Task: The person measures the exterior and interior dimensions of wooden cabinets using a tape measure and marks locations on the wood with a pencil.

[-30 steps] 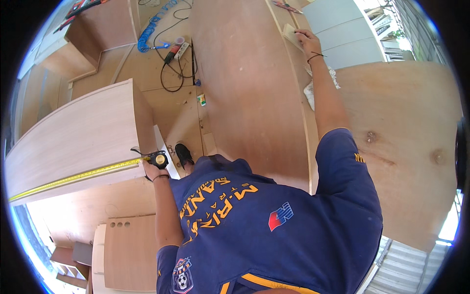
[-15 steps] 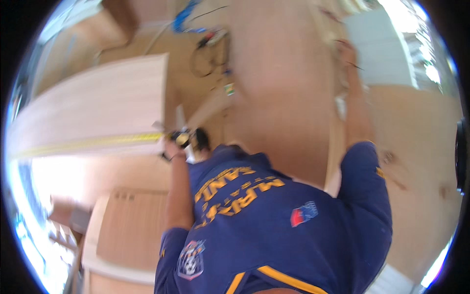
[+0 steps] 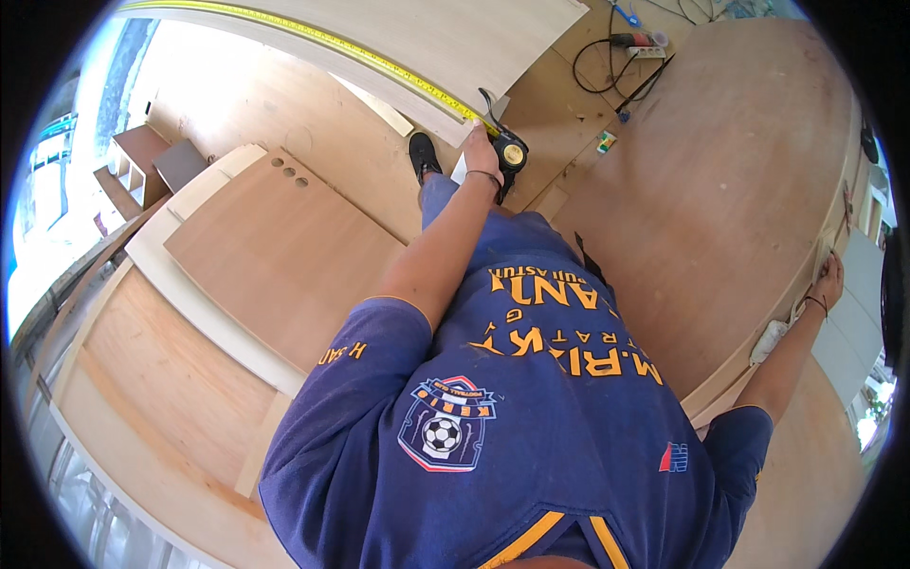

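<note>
My left hand (image 3: pixel 482 156) is closed round a black and yellow tape measure (image 3: pixel 511 155), in front of my body. From it the yellow blade (image 3: pixel 379 64) runs out far to the left, along the edge of a pale wood panel (image 3: pixel 464 40). At the right, my right hand (image 3: pixel 831 277) has its fingers bent at the edge of a large brown wood panel (image 3: pixel 730 180). Whether they grip the edge or something small is not clear. Just beyond those fingers lies a thin reddish-brown object (image 3: pixel 847 207). Below them is a white item (image 3: pixel 770 339).
A corded power tool (image 3: pixel 630 40) and a white power strip (image 3: pixel 647 53) lie on the floor ahead, near a small green and yellow packet (image 3: pixel 607 142). Stacked to the left are a board with three round holes (image 3: pixel 284 247) and a framed panel (image 3: pixel 161 379).
My view has turned, so the pale panel and blade now appear higher up and the stacked boards larger. My left hand keeps hold of the tape measure; my right hand remains at the brown panel's edge.
</note>
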{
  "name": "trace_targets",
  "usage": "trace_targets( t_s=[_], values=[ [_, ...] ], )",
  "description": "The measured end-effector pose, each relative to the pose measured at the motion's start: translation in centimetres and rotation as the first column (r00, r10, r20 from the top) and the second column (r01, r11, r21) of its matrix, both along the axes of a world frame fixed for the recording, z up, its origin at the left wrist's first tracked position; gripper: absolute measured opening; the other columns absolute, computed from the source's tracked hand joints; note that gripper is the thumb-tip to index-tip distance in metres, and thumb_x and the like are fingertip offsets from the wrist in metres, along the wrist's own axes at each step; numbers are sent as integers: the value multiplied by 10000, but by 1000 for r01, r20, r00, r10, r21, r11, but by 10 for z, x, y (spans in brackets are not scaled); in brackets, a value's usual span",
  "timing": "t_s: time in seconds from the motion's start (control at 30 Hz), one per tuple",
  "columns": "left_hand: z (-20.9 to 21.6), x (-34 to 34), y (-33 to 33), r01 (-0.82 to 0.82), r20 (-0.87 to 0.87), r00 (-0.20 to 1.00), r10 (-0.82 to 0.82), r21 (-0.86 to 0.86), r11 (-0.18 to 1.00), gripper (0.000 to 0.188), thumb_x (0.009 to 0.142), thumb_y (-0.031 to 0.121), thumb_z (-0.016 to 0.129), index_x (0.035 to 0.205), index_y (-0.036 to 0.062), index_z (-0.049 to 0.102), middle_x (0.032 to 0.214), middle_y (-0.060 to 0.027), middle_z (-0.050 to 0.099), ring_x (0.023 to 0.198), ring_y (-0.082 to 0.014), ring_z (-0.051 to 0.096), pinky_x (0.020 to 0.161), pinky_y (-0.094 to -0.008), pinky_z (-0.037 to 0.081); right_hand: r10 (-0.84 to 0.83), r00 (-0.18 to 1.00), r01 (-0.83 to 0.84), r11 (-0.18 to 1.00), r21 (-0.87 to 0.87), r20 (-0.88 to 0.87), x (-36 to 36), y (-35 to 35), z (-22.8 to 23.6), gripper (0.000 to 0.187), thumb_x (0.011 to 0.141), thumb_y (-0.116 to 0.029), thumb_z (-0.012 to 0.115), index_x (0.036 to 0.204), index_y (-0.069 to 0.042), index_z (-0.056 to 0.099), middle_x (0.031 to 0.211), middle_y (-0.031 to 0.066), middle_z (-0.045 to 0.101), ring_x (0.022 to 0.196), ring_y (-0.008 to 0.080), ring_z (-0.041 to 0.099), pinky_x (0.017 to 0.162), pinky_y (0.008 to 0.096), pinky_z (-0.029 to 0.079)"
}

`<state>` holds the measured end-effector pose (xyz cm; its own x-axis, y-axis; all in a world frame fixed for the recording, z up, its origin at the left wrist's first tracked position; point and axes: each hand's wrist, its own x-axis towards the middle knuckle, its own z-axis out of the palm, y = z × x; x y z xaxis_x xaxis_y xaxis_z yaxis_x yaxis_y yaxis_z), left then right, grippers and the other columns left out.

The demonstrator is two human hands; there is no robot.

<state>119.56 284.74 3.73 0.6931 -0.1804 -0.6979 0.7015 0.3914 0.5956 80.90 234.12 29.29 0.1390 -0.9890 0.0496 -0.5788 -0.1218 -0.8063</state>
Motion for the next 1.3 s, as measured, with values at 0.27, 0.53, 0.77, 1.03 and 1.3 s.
trace_targets(
  t_s=[0.27, 0.53, 0.77, 1.03, 1.3],
  values=[
    [-19, -2, 0, 7, -27, 1000, -9, -58, 998, 354, 937, 337, 349, 905, 26, 515, 775, -82, 558, 666, -172, 566, 610, -280, 494, -28, 999, 28, 1000, -10, 26, 9, 10, 5, 225, 814, -165, 587, 995, -38, 626, 705, -42, 524, 620, 51, 433, 564, 173, 347],
    [-14, -2, -2, 2, -85, 996, -7, -60, 998, 356, 938, 343, 352, 903, 28, 514, 753, -81, 561, 644, -174, 569, 592, -288, 501, -3, 999, 4, 1000, -10, 52, -7, -9, -1, 214, 801, -131, 599, 986, -28, 625, 660, -46, 480, 588, 40, 393, 527, 165, 314],
    [-19, -2, 0, 29, -11, 1000, -29, -47, 998, 358, 939, 339, 336, 936, 24, 505, 795, -96, 571, 670, -190, 586, 616, -301, 509, -9, 997, 8, 1000, 5, 82, -1, -1, 2, 214, 802, -140, 597, 983, -29, 628, 679, -42, 495, 595, 44, 401, 540, 169, 329],
    [-21, -2, 2, 138, 65, 987, -146, 114, 984, 385, 945, 333, 298, 990, 11, 504, 900, -123, 590, 753, -194, 605, 683, -297, 505, -4, 998, 6, 1000, -27, 55, 4, 5, 6, 224, 805, -147, 596, 988, -21, 625, 681, -37, 504, 606, 53, 413, 553, 179, 332],
    [-27, 0, 2, 85, 41, 996, -84, -26, 996, 369, 945, 331, 310, 963, 17, 502, 825, -112, 599, 696, -201, 614, 645, -303, 516, 18, 1000, -17, 999, -34, 16, -3, -1, 5, 215, 809, -138, 591, 993, -32, 626, 676, -42, 502, 600, 47, 407, 550, 173, 325]
  ],
)
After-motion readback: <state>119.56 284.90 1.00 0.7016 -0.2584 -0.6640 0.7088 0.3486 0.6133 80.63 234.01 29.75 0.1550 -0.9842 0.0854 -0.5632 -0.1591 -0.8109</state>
